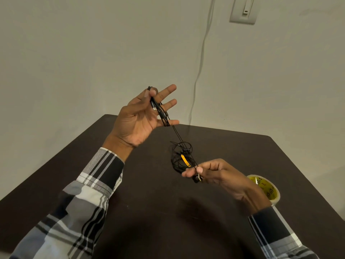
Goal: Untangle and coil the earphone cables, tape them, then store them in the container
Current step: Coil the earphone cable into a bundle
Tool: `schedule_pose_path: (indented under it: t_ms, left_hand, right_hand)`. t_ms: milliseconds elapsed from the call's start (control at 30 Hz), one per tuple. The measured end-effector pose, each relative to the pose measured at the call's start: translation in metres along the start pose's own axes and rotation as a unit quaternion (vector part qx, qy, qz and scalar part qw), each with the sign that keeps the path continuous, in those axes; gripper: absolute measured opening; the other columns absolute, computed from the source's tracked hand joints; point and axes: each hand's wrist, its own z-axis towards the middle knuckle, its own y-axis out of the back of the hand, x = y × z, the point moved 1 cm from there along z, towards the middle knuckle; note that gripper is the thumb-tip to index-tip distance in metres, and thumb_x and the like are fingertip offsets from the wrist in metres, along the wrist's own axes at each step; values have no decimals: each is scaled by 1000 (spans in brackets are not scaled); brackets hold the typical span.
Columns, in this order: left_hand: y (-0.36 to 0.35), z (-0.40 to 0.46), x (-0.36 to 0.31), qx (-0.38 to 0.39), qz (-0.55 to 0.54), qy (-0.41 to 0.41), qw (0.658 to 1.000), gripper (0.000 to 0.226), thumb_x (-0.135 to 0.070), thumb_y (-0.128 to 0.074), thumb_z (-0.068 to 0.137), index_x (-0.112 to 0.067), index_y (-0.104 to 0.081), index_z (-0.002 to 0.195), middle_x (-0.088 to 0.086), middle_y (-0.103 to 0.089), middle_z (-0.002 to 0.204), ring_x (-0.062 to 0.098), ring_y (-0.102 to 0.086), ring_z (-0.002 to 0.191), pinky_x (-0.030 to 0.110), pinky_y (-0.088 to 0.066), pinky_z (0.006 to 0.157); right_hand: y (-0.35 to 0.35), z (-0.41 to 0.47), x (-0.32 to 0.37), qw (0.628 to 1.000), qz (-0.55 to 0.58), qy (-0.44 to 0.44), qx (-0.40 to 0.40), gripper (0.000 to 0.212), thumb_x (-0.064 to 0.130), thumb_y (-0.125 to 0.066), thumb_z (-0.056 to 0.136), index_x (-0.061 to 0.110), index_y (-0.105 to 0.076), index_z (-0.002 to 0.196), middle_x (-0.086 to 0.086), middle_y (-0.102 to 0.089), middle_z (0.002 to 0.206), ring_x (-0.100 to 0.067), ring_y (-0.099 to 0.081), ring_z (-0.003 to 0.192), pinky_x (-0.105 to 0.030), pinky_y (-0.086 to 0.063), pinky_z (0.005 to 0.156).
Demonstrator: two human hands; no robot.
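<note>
Pale wall (93, 53) behind, with a thin white cord (200, 62) running down it and a switch plate (243, 11) at upper right. Dark brown table (242, 156) below, filling the lower half. Plaid sleeves (78, 202) in grey, black and white on both forearms. Left hand (141, 118) raised above the far table edge, palm up, fingers mostly straight and spread, thumb pressing several passes of black earphone cable (161, 113) against the fingers; a metal plug end just visible among the strands. Right hand (214, 174) lower and nearer, hovering over the table, thumb and forefinger pinching the other end of the same cable, remaining fingers curled, an earbud hanging just under the fingertips. Taut strand stretched diagonally between the two hands. Roll of clear tape (268, 189) with a yellow core on the table, partly hidden behind the right wrist. Loose tangle of black cable (179, 156) lying on the table between the hands, with a small yellow clip (184, 160) in it.
</note>
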Motion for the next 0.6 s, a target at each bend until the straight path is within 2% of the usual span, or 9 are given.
schedule_pose_path:
  t_ms: [67, 133, 200, 300, 367, 433, 467, 533, 600]
  left_hand:
    - [2, 1, 3, -33, 38, 8, 999, 6, -24, -60, 89, -21, -64, 86, 16, -42, 152, 38, -35, 142, 70, -43, 94]
    - [6, 1, 8, -79, 94, 25, 992, 19, -23, -48, 93, -21, -65, 84, 10, -47, 149, 34, -37, 141, 68, -45, 93]
    - [8, 0, 15, -105, 154, 47, 981, 19, -22, -46, 95, -18, -63, 86, 5, -51, 146, 24, -42, 137, 66, -46, 93]
    - [8, -1, 25, -98, 247, 80, 961, 14, -21, -49, 95, -13, -61, 90, 2, -51, 145, 8, -44, 134, 57, -44, 94]
    - [6, -1, 31, -85, 304, 102, 943, 17, -16, -48, 100, -14, -63, 92, -2, -49, 146, 2, -43, 134, 47, -44, 95]
    - [0, 0, 37, -62, 362, 116, 923, 20, -14, -48, 101, -16, -66, 93, -7, -52, 142, 0, -42, 135, 30, -44, 94]
    - [-3, 0, 39, -43, 392, 122, 911, 20, -14, -49, 101, -17, -68, 93, -8, -54, 138, -1, -40, 136, 22, -43, 94]
    - [-7, 0, 44, -1, 444, 137, 885, 20, -12, -50, 101, -14, -69, 95, -5, -55, 137, -2, -37, 138, 14, -39, 100]
    - [-8, -1, 49, 28, 461, 153, 874, 20, -9, -50, 101, -10, -69, 96, 0, -56, 136, -1, -37, 138, 17, -39, 105]
  right_hand:
    - [0, -3, 3, 1000, -20, -12, 1, 30, 36, -58, 97, 15, -77, 108, -3, -73, 121, -20, -63, 120, -34, -46, 95]
    - [0, -5, 7, 999, -44, -5, -1, 28, 33, -58, 98, 14, -77, 105, -3, -75, 114, -18, -66, 110, -21, -48, 83]
    - [-1, -6, 12, 998, -62, 10, 0, 25, 25, -57, 100, 10, -77, 102, -6, -77, 106, -11, -68, 97, -15, -48, 78]
    - [-5, -7, 26, 988, -154, 21, -8, 24, 18, -55, 102, 9, -76, 100, 1, -77, 88, -7, -69, 90, -18, -49, 83]
    - [-12, -7, 38, 959, -281, 33, -26, 26, 24, -54, 102, 14, -77, 97, 12, -74, 79, 1, -64, 74, -20, -47, 71]
    - [-21, -9, 50, 922, -382, 54, -41, 30, 34, -53, 101, 19, -74, 87, 7, -69, 72, -6, -54, 56, -27, -42, 55]
    - [-25, -10, 56, 901, -425, 70, -54, 32, 39, -50, 99, 19, -69, 81, 4, -65, 70, -10, -52, 56, -34, -43, 54]
    - [-28, -11, 68, 855, -501, 95, -99, 30, 40, -48, 94, 22, -60, 73, 7, -58, 69, -13, -53, 66, -42, -48, 61]
    - [-26, -11, 79, 824, -536, 112, -143, 23, 35, -52, 94, 25, -64, 78, 13, -54, 71, -12, -53, 79, -41, -49, 66]
